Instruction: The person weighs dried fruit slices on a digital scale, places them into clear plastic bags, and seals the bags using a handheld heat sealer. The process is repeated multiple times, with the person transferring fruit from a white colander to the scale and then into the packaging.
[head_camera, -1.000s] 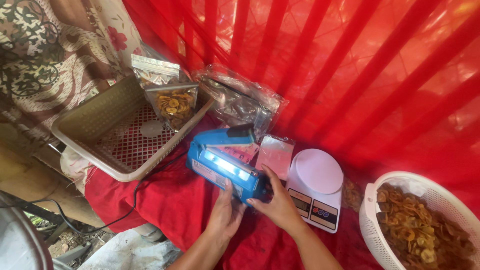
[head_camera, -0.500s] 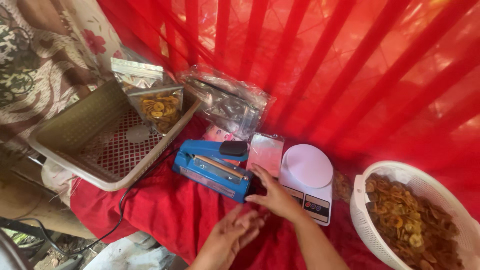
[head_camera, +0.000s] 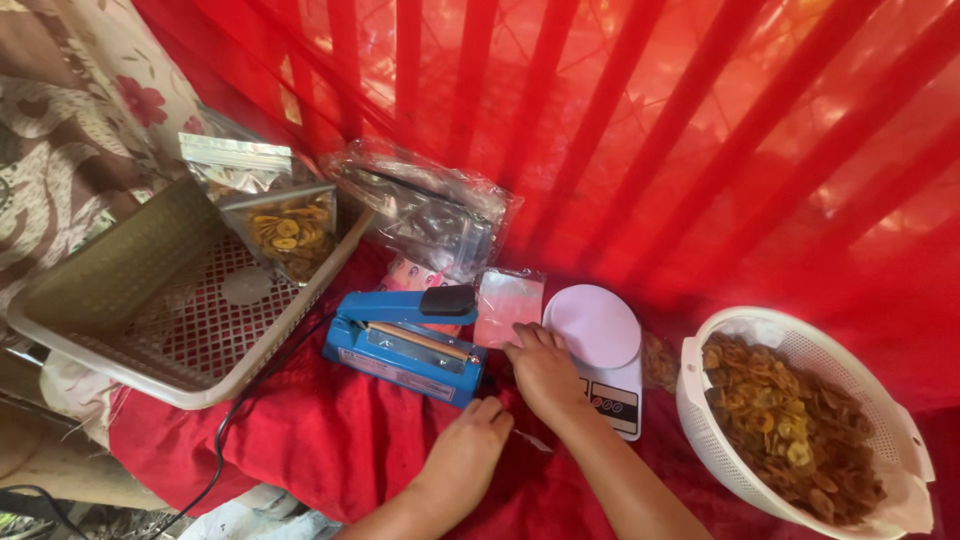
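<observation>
A blue heat sealer (head_camera: 405, 348) with a black handle lies flat on the red cloth. My left hand (head_camera: 468, 452) is at its right end, fingers curled down beside the sealer's corner; what they touch is hidden. My right hand (head_camera: 545, 372) rests palm down between the sealer and a white kitchen scale (head_camera: 598, 335), its fingertips at the lower edge of a small clear bag (head_camera: 508, 303). The bag lies between the sealer and the scale.
A beige mesh basket (head_camera: 120, 300) on the left holds bags of banana chips (head_camera: 288, 228). A pile of clear plastic bags (head_camera: 430, 212) lies behind the sealer. A white colander (head_camera: 705, 400) of banana chips stands at the right. The sealer's black cord (head_camera: 225, 440) runs off the front edge.
The sealer, held tilted up in both hands a second ago, now lies flat on the cloth. Both hands have come off it and sit at its right end.
</observation>
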